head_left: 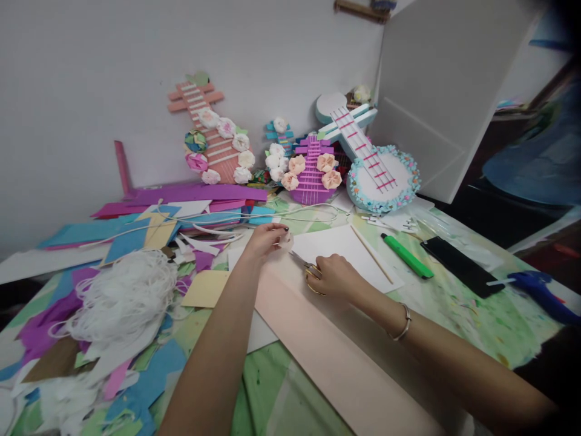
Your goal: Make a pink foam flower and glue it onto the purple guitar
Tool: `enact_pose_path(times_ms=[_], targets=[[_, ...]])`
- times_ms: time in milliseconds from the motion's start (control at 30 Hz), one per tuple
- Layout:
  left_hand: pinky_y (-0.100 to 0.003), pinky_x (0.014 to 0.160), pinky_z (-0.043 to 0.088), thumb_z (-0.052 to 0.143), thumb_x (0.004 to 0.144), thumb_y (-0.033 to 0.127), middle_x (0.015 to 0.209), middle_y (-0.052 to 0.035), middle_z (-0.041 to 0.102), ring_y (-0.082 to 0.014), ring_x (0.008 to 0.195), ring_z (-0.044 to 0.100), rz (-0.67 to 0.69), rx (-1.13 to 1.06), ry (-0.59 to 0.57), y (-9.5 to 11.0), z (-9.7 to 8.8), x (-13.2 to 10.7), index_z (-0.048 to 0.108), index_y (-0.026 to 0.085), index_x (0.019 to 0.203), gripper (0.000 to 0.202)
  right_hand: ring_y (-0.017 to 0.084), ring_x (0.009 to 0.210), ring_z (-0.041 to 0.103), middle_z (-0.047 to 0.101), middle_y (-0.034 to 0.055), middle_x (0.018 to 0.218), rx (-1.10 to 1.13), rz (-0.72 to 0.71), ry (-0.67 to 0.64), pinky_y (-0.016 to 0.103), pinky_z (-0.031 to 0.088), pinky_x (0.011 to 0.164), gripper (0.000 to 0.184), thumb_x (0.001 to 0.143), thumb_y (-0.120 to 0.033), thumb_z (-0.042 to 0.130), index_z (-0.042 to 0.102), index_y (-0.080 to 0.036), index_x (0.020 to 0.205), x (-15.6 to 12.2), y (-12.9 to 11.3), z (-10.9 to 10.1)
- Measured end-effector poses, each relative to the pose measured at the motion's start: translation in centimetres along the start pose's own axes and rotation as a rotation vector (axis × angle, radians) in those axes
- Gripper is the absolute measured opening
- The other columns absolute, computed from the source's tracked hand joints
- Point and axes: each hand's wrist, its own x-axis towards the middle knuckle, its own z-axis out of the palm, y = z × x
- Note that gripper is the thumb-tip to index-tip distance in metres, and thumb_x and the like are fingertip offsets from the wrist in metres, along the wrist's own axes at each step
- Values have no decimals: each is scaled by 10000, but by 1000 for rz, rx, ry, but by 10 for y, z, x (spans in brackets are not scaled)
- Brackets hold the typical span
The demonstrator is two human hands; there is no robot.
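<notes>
My left hand (267, 240) is closed, its fingertips pinching a small pale piece of paper (285, 242). My right hand (336, 274) is wrapped round the gold handles of a pair of scissors (313, 270), whose blades point left toward the pale piece. Whether the blades touch it I cannot tell. Below both hands lies a long peach sheet (318, 345), running toward the front edge. White paper (327, 242) lies flat behind my hands, with a thin wooden stick (372, 254) on it.
To the right are a green marker (407, 256), a black phone-like slab (462, 266) and a blue glue gun (542, 295). Tangled white string (127, 297) and coloured scraps (149, 381) cover the left. Decorated paper instruments, including a white-and-blue one (374, 169), lean at the back wall.
</notes>
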Motion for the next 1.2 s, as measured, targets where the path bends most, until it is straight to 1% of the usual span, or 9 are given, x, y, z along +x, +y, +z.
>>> enact_pose_path(times_ms=[167, 467, 700, 967, 1200], targets=[[-225, 527, 372, 713, 499, 207, 637, 8, 613, -109, 555, 559, -9, -5, -1, 1, 0, 0, 626, 163, 739, 259, 213, 674, 600, 653, 123, 726, 1, 0, -8, 263, 291, 539, 345, 817, -394, 402, 635, -141, 788, 4, -5, 1], [-229, 532, 379, 710, 507, 200, 653, 2, 621, -109, 560, 563, -8, -22, -21, 2, -2, -1, 631, 155, 758, 266, 223, 674, 602, 648, 123, 736, 6, 9, -2, 264, 289, 520, 333, 815, -394, 404, 626, -147, 797, 12, -10, 1], [-224, 534, 388, 728, 488, 213, 661, 7, 613, -105, 569, 564, -8, -54, -40, 3, -3, -1, 620, 155, 754, 293, 234, 719, 610, 652, 131, 789, -7, 28, -22, 269, 333, 556, 357, 837, -417, 390, 627, -150, 832, 13, -13, -3], [-219, 535, 395, 734, 507, 198, 647, 12, 602, -91, 556, 547, -15, -69, -66, 8, -1, -5, 622, 157, 744, 265, 233, 713, 612, 647, 130, 783, -24, 36, -21, 271, 332, 561, 328, 836, -386, 391, 613, -145, 833, 15, -15, -4], [-218, 541, 403, 738, 508, 204, 654, 3, 607, -100, 574, 554, -23, -71, -76, 10, 0, -7, 621, 156, 750, 273, 229, 710, 609, 644, 129, 786, -24, 39, -16, 267, 330, 561, 336, 839, -400, 388, 604, -144, 841, 18, -16, -4]])
